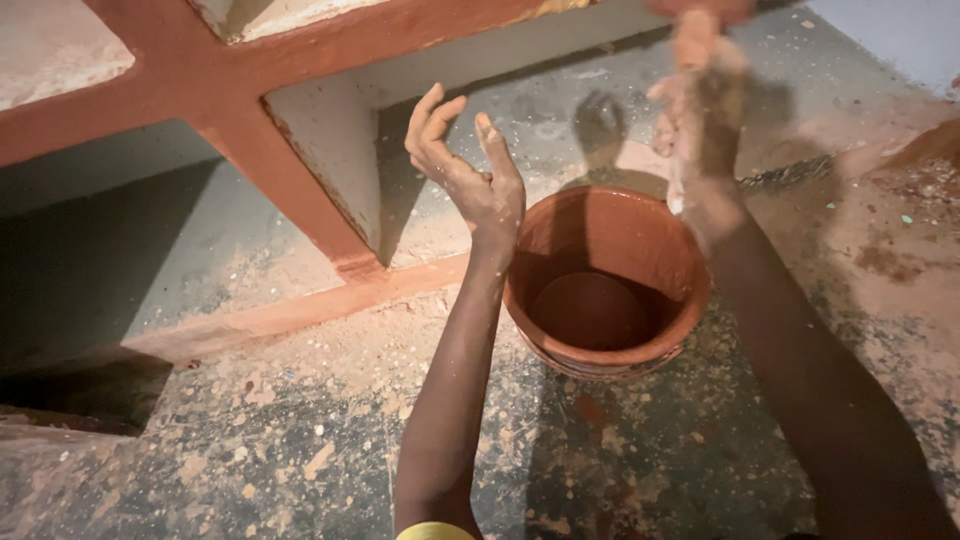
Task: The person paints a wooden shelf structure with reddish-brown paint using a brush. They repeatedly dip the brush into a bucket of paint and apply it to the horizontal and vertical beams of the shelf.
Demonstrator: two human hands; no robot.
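Observation:
A round bucket (560, 215) coated in reddish-brown mud stands on the floor in the middle, with a pool of dark reddish liquid at its bottom. My left hand (468, 170) is raised just left of the bucket's rim, palm turned inward, fingers spread and empty. My right hand (700, 110) is held high above the bucket's right rim, smeared with wet reddish clay; it is blurred, and a lump of the clay (695, 35) seems to be in or just above its fingers.
A wall with a red-painted ledge (300, 310) and red crossing bands (210, 80) rises at the back left. The grey concrete floor (300, 440) is spattered with dried clay and dust. A reddish patch (900, 230) spreads at the right.

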